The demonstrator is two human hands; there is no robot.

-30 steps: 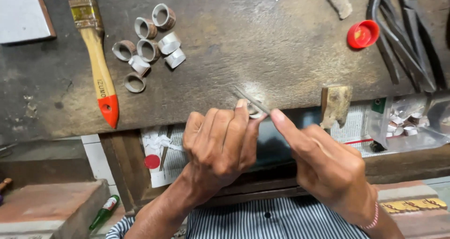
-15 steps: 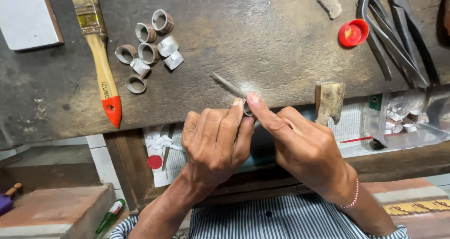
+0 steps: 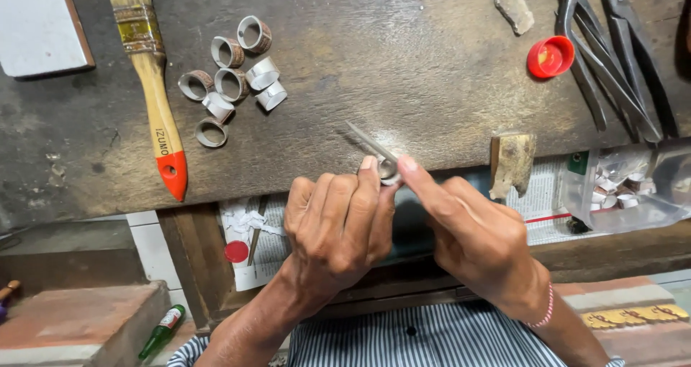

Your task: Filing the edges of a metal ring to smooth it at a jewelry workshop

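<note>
- Bench: dark, worn wood, scratched and stained, filling the upper view; a pale scuffed patch lies just above the hands.
- Right hand: enters from lower right, back of hand up, wrist bent toward centre; forefinger stretched along the file, thumb beneath, remaining fingers curled. Closed on the file.
- Left hand: enters from lower left, back up; fingers bunched and curled tight, tips pinching the ring at the bench's front edge.
- Brush: flat paintbrush with pale wooden handle, red tip and metal ferrule, lying at left, well apart from the hands.
- Shears: dark metal, long-handled, at upper right.
- Bag: clear plastic, holding small pale bands, at right below the bench edge.
- Peg: chipped, pale wooden block jutting from the bench front, just right of the hands.
- Rings pile: eight or so short bands, some bright metal, some brownish, clustered beside the brush.
- File: thin grey metal bar, slanting up-left from the right fingertips, its lower end meeting the ring.
- Cap: red plastic, round, open side up.
- Ring: small bright metal band, held between both hands' fingertips, mostly hidden.
</note>
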